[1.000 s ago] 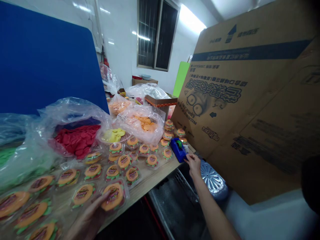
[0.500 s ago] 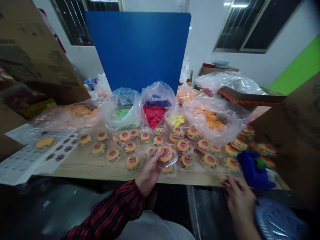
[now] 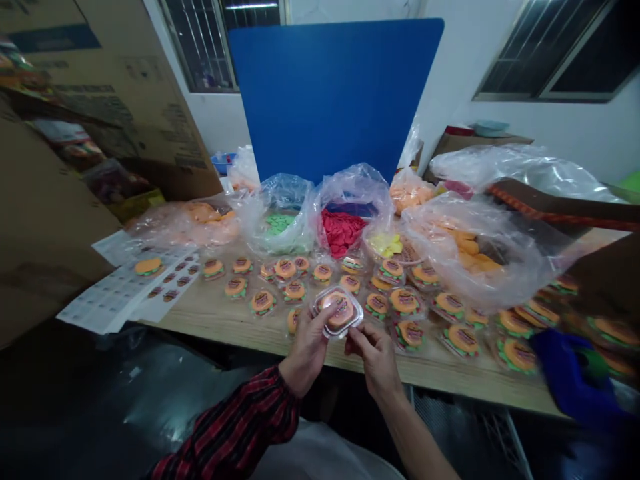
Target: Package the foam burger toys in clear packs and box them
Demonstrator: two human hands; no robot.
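Note:
A clear plastic box with a toy burger [image 3: 340, 309] inside is held up over the table's front edge. My left hand [image 3: 311, 343] grips it from the left, thumb lying across its top. At the box's lower right corner, the thumb and forefinger of my right hand [image 3: 373, 350] are pinched together on the rim. Whether a thin strip of tape is between those fingers, I cannot tell. Around and behind both hands lie several boxed burgers [image 3: 406, 302]. A blue tape dispenser [image 3: 570, 377] stands off to the right.
Along the back sit open plastic bags of green pieces [image 3: 280, 224], red pieces [image 3: 343, 230] and orange buns [image 3: 470, 250]. Yellow pieces [image 3: 387, 245] lie in a basket. Printed sticker sheets [image 3: 117, 293] carry one loose burger [image 3: 149, 266]. A blue panel [image 3: 335, 100] stands behind.
My right hand has come from beside the tape dispenser to the box in my left hand. The view has turned left, so the table's things appear further right.

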